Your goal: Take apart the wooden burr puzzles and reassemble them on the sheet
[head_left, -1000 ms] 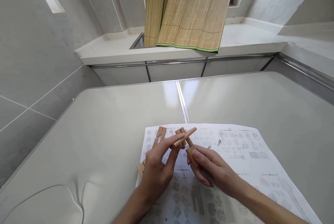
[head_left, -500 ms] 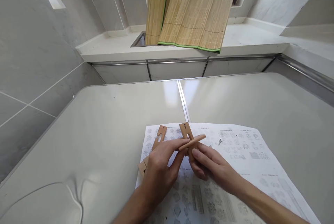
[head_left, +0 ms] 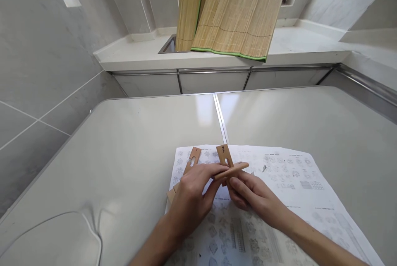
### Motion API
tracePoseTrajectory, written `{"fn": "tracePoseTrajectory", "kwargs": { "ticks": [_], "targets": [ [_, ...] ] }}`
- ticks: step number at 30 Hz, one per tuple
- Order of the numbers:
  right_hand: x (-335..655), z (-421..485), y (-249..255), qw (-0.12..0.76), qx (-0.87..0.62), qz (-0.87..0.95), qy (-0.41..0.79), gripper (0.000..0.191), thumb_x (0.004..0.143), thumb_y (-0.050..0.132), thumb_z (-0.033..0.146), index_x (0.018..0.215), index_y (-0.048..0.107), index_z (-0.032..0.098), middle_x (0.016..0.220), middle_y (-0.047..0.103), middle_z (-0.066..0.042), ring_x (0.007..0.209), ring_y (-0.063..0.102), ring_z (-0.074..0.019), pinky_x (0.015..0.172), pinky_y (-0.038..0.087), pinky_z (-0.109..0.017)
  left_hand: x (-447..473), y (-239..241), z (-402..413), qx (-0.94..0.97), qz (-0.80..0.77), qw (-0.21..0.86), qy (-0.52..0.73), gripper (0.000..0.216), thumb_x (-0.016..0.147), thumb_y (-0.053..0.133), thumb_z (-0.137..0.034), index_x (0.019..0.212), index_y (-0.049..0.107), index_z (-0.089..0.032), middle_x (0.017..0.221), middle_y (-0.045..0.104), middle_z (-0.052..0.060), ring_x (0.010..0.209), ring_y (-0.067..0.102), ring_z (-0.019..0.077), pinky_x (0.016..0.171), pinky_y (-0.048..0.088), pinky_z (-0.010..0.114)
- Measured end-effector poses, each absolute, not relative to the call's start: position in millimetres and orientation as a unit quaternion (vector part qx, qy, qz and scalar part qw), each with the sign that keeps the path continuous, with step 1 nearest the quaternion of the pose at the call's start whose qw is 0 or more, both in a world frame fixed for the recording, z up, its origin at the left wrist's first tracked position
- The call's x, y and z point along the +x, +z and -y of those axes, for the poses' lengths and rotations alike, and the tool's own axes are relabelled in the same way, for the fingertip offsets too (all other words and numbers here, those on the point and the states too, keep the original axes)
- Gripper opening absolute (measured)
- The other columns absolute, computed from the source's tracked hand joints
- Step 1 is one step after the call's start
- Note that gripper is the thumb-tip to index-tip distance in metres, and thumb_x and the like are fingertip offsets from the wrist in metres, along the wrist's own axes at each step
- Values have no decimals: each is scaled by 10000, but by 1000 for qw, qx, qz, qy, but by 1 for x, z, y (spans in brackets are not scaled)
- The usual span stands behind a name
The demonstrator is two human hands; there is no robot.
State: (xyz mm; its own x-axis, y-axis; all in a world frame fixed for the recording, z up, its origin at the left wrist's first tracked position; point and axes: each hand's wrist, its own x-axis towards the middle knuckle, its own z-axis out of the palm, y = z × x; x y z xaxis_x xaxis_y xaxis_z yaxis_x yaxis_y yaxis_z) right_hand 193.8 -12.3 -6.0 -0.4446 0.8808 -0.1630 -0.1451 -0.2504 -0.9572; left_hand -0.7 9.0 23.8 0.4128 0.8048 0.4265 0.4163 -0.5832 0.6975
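My left hand [head_left: 192, 197] pinches a flat wooden puzzle piece [head_left: 234, 170] that lies crosswise. My right hand [head_left: 252, 197] grips an upright notched wooden piece marked "3" [head_left: 223, 154]. The two pieces cross each other above a printed instruction sheet [head_left: 279, 200]. A third notched wooden piece [head_left: 191, 160] lies on the sheet just left of my left hand, partly hidden by it.
The sheet lies on a pale grey table [head_left: 124, 154] with a metal seam [head_left: 221, 121] down its middle. A white counter ledge [head_left: 217, 57] runs behind, with a bamboo mat [head_left: 235, 9] hanging over it. Tiled wall is to the left.
The crosswise piece in my left hand has swung down from a raised tilt to nearly level and now sits across the upright piece. Both hands shifted slightly right.
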Motion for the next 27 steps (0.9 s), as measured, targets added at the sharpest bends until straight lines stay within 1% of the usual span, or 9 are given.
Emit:
{"fn": "tracePoseTrajectory", "kwargs": {
  "ticks": [3,5,9,12,15,19,24,27],
  "targets": [
    [193,12,-4,372,-379,487,694,409,1061,487,572,1007,581,177,615,435,58,535,361,-105,508,302,-258,-2,24,-10,810,-376,245,377,287,1017,580,-115,1253,652,-262,1141,791,15,1026,748,169,938,583,314],
    [193,12,-2,376,-381,485,692,401,1063,489,564,1047,589,176,617,445,58,533,372,-105,506,315,-254,-4,26,-11,822,-368,233,368,313,1002,600,-113,1274,634,-264,1169,783,15,1065,734,173,961,567,320],
    [194,11,0,384,-399,481,680,407,1066,489,554,1142,609,173,619,440,59,530,389,-109,513,352,-253,-11,33,-16,827,-374,198,370,359,913,671,-137,1253,615,-242,1115,769,31,1003,725,193,905,570,331],
    [194,10,1,391,-416,469,674,414,1059,487,573,1091,614,181,618,451,57,522,391,-106,510,358,-251,-17,36,-23,795,-441,162,383,271,878,652,-160,1140,622,-221,1002,727,43,932,693,209,846,566,351],
    [193,11,2,390,-419,467,674,420,1054,490,585,1076,615,184,619,456,58,521,387,-105,511,359,-250,-24,34,-31,742,-549,153,353,176,882,636,-232,1053,599,-212,944,670,48,918,654,232,812,554,372],
    [192,12,4,384,-424,469,673,449,1049,485,601,1102,620,177,621,450,58,526,381,-108,520,362,-257,-33,26,-39,705,-638,145,275,222,868,663,-365,1000,585,-204,969,643,66,951,630,275,826,541,425],
    [192,12,4,383,-423,468,675,460,1038,495,618,1075,604,172,626,461,57,522,391,-109,517,352,-262,-38,24,-40,712,-665,132,185,301,794,740,-491,826,609,-223,897,656,58,914,608,301,863,498,479],
    [191,11,4,381,-420,472,675,445,1046,489,604,1062,600,173,619,457,60,521,384,-105,519,348,-259,-38,24,-39,708,-677,123,160,337,798,747,-534,752,620,-225,851,662,59,905,606,313,867,477,491]
  ]
}}
